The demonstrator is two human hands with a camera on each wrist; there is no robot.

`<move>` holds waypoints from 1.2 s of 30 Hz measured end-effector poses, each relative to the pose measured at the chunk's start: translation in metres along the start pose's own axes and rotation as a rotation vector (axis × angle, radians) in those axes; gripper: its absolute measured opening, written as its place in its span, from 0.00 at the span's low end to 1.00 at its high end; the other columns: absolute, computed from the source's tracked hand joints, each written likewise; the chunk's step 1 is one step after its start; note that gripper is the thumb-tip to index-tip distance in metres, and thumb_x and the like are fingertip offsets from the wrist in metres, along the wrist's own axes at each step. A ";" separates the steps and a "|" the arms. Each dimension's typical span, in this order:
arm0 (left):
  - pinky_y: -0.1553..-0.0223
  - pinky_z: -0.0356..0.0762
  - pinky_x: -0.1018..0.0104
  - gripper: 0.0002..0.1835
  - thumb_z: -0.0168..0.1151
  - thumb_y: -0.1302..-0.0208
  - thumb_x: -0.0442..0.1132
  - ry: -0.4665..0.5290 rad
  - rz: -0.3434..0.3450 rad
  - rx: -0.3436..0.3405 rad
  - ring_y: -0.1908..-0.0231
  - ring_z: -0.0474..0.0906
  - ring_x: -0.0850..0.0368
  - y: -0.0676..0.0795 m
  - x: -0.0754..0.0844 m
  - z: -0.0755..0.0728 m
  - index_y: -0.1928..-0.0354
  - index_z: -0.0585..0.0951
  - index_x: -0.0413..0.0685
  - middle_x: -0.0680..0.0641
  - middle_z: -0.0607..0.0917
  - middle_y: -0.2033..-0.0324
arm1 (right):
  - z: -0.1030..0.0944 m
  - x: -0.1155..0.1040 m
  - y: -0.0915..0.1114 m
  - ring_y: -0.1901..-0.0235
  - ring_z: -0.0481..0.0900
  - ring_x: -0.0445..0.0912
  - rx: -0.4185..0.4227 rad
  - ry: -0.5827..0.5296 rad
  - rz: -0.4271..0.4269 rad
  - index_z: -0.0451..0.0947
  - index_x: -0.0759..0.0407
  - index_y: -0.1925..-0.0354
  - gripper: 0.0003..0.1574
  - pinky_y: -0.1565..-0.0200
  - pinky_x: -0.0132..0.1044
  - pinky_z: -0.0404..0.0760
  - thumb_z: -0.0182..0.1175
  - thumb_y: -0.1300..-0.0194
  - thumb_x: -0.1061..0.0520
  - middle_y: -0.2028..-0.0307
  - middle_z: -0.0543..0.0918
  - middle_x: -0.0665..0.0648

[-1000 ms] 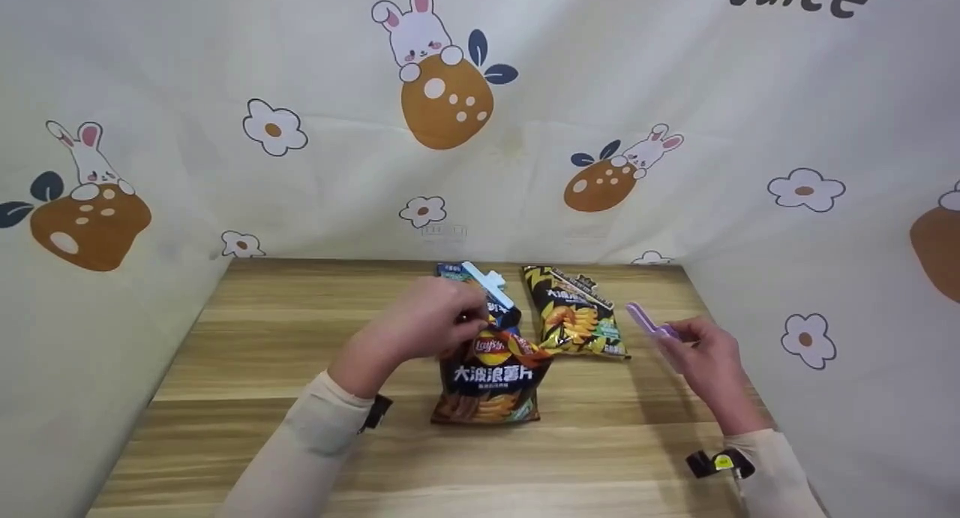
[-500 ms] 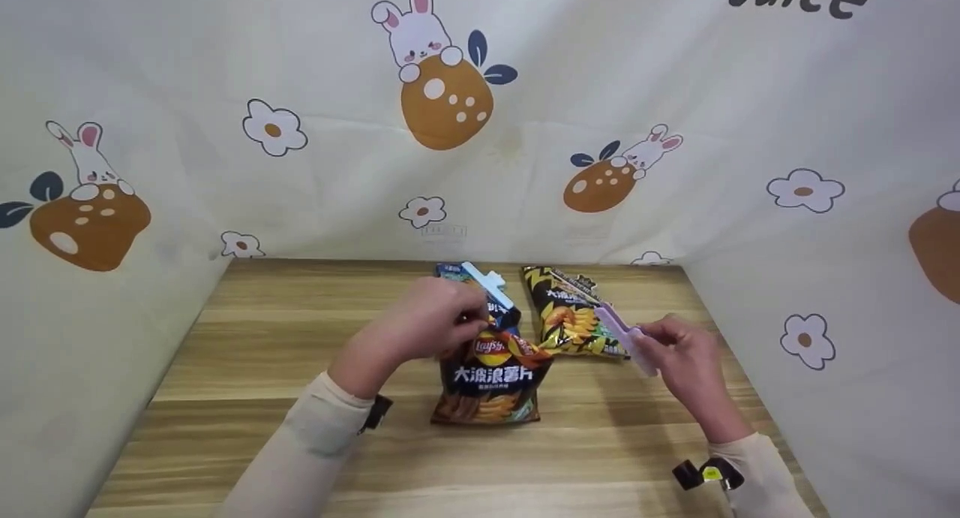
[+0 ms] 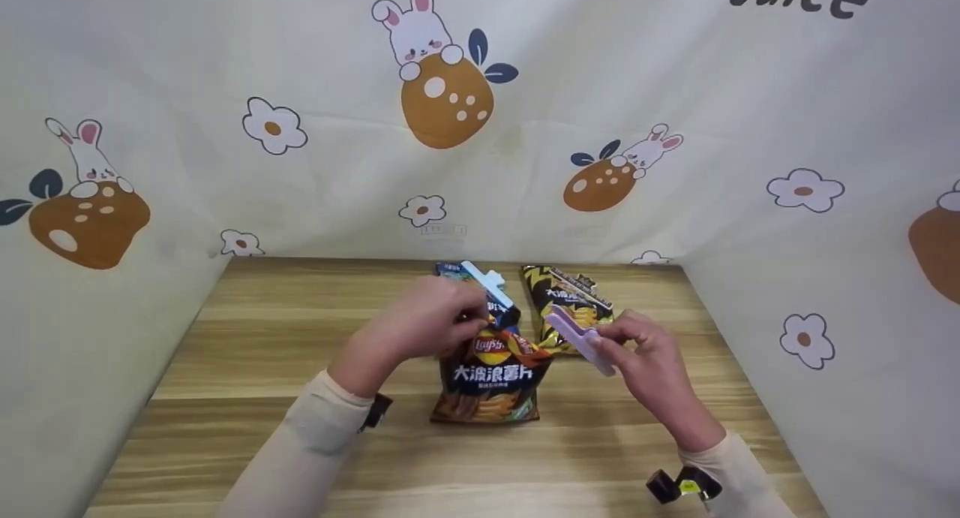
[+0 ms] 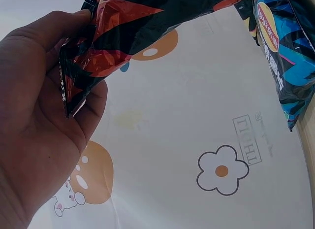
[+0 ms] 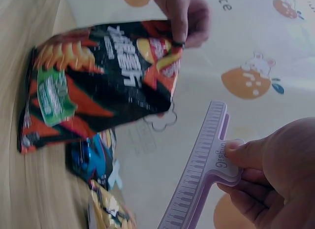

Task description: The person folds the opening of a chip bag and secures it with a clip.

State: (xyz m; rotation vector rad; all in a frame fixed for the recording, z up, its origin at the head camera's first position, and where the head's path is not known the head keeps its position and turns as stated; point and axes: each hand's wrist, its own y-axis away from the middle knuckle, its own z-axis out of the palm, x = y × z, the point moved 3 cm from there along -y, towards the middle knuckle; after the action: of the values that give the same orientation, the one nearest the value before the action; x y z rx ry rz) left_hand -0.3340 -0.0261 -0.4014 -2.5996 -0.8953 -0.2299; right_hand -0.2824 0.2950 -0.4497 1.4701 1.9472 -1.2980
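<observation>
A red and black Lay's chip bag [image 3: 491,386] stands on the table in the middle of the head view. My left hand [image 3: 427,319] pinches its top edge between thumb and fingers, as the left wrist view shows. To the bag's right, my right hand [image 3: 649,360] holds a purple bag clip [image 5: 197,175] by its handle, thumb on one side and fingers on the other. Piano keys are printed along the clip's long bar. In the head view the clip is in the air, apart from the red bag and in front of the yellow one.
Behind the red bag lies a blue chip bag [image 3: 454,270] with a light blue clip [image 3: 489,284] on it. A yellow and black chip bag [image 3: 536,296] with a dark-patterned clip [image 3: 581,287] lies to its right. Patterned cloth [image 3: 337,195] surrounds the wooden table [image 3: 285,338].
My right hand has moved left with the purple clip, from the right of the yellow bag to in front of it. The left hand and red bag have stayed in place.
</observation>
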 end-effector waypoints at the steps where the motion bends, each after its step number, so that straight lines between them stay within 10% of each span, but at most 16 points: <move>1: 0.62 0.84 0.60 0.06 0.71 0.23 0.43 -0.002 -0.002 -0.001 0.66 0.82 0.59 0.000 0.000 0.000 0.61 0.86 0.54 0.57 0.88 0.66 | 0.003 -0.004 0.000 0.67 0.81 0.44 -0.009 -0.009 -0.002 0.94 0.51 0.65 0.13 0.67 0.30 0.79 0.79 0.38 0.70 0.68 0.87 0.48; 36: 0.61 0.84 0.58 0.08 0.70 0.22 0.45 -0.033 -0.004 -0.005 0.66 0.81 0.57 -0.001 0.002 0.000 0.63 0.86 0.54 0.56 0.86 0.68 | 0.048 -0.031 -0.002 0.63 0.85 0.47 -0.170 -0.094 -0.072 0.95 0.49 0.60 0.13 0.62 0.37 0.89 0.79 0.36 0.67 0.63 0.88 0.46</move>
State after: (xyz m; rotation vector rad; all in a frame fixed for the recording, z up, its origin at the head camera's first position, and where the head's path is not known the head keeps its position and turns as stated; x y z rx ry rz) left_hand -0.3332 -0.0242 -0.4010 -2.6131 -0.9122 -0.1913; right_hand -0.2827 0.2383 -0.4499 1.2464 2.0110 -1.1760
